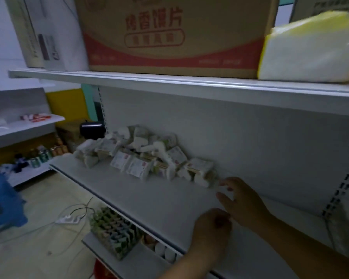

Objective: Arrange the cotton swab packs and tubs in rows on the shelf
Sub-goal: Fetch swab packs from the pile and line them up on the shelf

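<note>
Nearest, my left hand (212, 232) curls loosely, seemingly empty, above the shelf (149, 200). Right hand (242, 200) opens toward jumbled cotton swab packs (145, 156), ready to begin a row.

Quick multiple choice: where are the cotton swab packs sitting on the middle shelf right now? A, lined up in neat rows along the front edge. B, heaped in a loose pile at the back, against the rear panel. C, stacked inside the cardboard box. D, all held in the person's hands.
B: the cotton swab packs lie jumbled at the back of the shelf, against the rear panel, not in rows.
</note>
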